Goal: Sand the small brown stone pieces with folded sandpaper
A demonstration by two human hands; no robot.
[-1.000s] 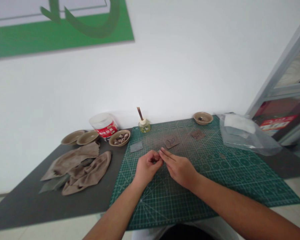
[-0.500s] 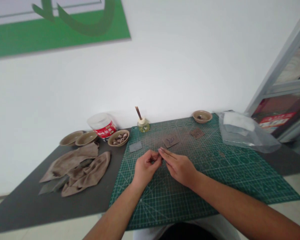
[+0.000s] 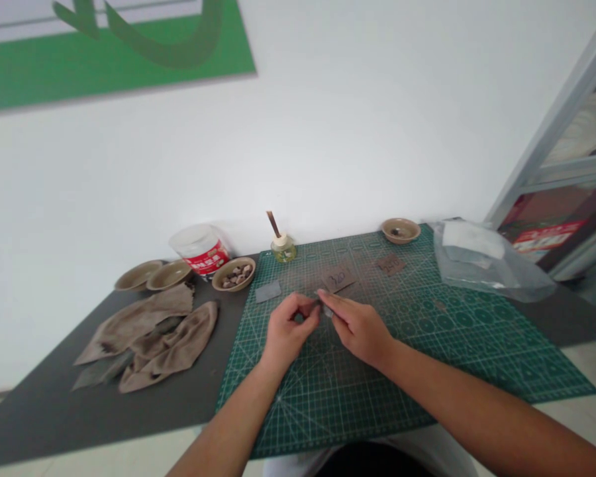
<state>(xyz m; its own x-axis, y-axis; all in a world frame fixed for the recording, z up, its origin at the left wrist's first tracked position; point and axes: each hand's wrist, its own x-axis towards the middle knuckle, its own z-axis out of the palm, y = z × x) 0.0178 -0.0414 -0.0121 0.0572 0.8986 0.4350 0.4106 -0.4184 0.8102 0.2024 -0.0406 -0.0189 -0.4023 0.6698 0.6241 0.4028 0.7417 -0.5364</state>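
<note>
My left hand [image 3: 289, 324] is closed in a pinch on a small dark piece [image 3: 317, 301], too small and covered to name. Against it, my right hand [image 3: 361, 329] grips a small grey piece of sandpaper [image 3: 328, 310], its fingers stretched along it. Both hands meet above the green cutting mat [image 3: 298, 411]. Just beyond the fingertips lies a brown sandpaper square [image 3: 338, 279] marked 320. A second marked brown square [image 3: 391, 264] is farther right, and a flat grey sheet [image 3: 268, 291] lies to the left.
A bowl of small nut-like pieces [image 3: 234, 274] stands left of the mat, near a red-labelled jar [image 3: 201, 250], two other bowls and brown cloths [image 3: 171, 351]. A reed diffuser [image 3: 283, 248] is by the wall. At the right are a small bowl [image 3: 400, 230] and a plastic bag [image 3: 491, 262].
My right hand has shifted slightly and its fingers have tilted, so the grey sandpaper between the hands shows more. The left hand keeps its pinch in nearly the same place.
</note>
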